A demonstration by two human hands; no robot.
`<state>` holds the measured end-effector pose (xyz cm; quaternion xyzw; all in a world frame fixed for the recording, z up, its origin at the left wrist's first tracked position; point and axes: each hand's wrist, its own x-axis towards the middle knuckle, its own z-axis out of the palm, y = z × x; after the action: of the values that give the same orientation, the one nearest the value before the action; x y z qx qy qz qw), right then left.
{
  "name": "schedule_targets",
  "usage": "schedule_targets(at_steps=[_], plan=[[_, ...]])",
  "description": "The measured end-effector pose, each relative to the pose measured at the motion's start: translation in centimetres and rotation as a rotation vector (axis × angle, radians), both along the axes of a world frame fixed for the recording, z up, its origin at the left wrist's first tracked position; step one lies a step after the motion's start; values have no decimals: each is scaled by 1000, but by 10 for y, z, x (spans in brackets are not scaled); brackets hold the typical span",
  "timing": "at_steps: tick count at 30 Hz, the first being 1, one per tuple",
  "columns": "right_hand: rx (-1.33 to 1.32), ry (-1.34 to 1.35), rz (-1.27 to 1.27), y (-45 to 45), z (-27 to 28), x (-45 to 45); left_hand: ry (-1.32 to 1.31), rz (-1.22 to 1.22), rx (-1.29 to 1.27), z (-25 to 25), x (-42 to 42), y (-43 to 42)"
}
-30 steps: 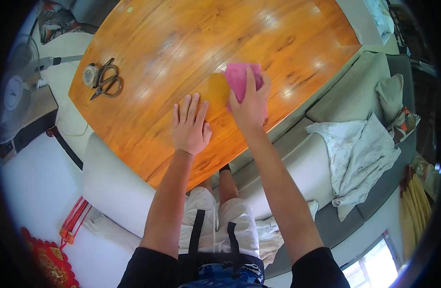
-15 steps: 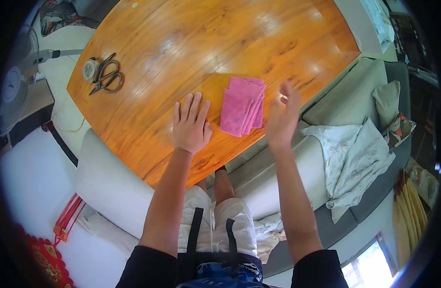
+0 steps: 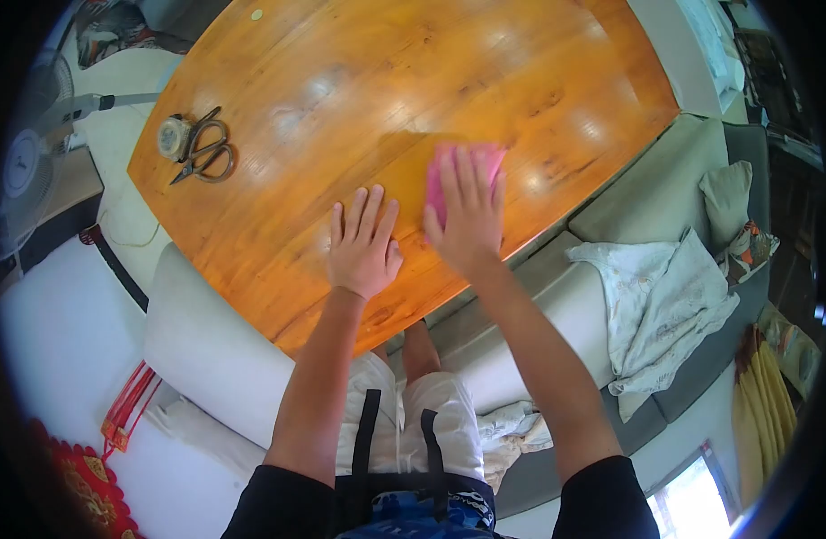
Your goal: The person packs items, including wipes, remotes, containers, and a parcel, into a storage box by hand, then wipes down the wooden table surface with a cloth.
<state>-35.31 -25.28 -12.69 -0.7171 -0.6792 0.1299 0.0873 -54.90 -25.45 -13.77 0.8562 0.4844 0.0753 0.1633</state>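
On the wooden table (image 3: 341, 117), the right hand (image 3: 468, 216) covers a pink cloth (image 3: 437, 184).

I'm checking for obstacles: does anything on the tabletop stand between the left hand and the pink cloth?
No object visibly does; wooden tabletop shows between the left hand and pink cloth. Only the right hand, lying over the cloth, has its thumb at that side. The scissors lie off that path.

Beside the pink cloth (image 3: 439, 180), the left hand (image 3: 365, 254) lies flat on the wooden table (image 3: 341, 117); the right hand (image 3: 469, 214) covers part of the cloth. Well beyond the left hand from the cloth sit scissors (image 3: 203, 154).
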Motion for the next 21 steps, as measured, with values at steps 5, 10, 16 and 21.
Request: schedule_targets(at_steps=[5,10,16,21], plan=[[90,-98,-188,54,-9,-12,-17,2,-25,2,-2,-2],[-53,13,61,-58,-1,-39,-30,12,-28,0,-1,-3],[-25,7,162,11,-4,-16,-32,12,-26,1,-1,-1],[52,20,91,55,-5,-22,-45,8,-24,1,-3,-3]])
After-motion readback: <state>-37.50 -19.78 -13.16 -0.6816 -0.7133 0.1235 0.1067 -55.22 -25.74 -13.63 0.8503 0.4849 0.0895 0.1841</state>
